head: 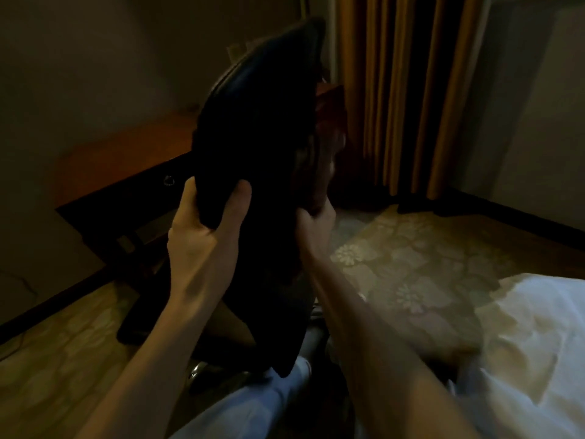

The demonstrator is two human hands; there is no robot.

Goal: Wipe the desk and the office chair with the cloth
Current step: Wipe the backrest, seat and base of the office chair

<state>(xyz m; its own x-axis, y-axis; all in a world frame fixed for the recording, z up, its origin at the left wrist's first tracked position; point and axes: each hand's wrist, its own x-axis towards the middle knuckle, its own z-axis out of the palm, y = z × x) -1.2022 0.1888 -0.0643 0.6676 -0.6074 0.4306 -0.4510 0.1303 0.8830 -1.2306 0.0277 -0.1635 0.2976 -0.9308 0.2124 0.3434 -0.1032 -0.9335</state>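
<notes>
The black office chair stands right in front of me, its backrest seen nearly edge-on and tilted. My left hand grips the backrest's left edge, thumb on the near face. My right hand curls round the lower end of a reddish-brown cloth and holds it against the backrest's right side. Most of the cloth is hidden behind the chair. The wooden desk stands at the left against the wall, partly behind the chair.
Orange-brown curtains hang at the back right. A white bed fills the lower right corner. Patterned carpet lies between them. The chair's chrome base and my light-trousered knee are below.
</notes>
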